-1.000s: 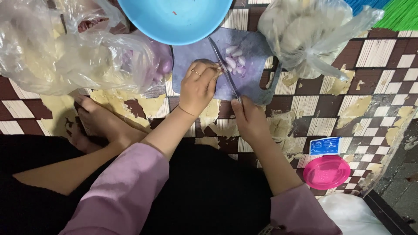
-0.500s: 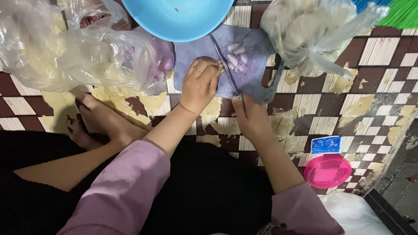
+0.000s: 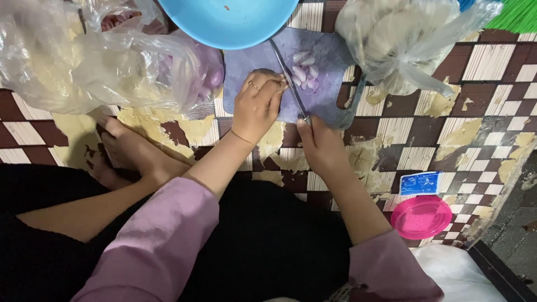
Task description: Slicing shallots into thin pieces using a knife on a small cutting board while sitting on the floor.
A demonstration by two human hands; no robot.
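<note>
A purple cutting board (image 3: 330,106) lies on the checkered floor in front of me. My left hand (image 3: 256,106) presses down on a shallot on the board; the shallot is mostly hidden under my fingers. My right hand (image 3: 319,146) grips the handle of a knife (image 3: 288,78), whose blade runs up across the board beside my left fingertips. A small pile of shallot slices (image 3: 305,72) lies on the board just right of the blade.
A blue bowl (image 3: 229,22) sits beyond the board. A clear plastic bag (image 3: 100,61) with purple shallots lies left, another filled bag (image 3: 403,39) right. A pink lid (image 3: 420,217) and a small blue packet (image 3: 419,183) lie at right. My bare feet (image 3: 126,151) rest at left.
The view has shifted slightly; my left hand has stayed on the board while the knife blade sits closer against my fingertips.
</note>
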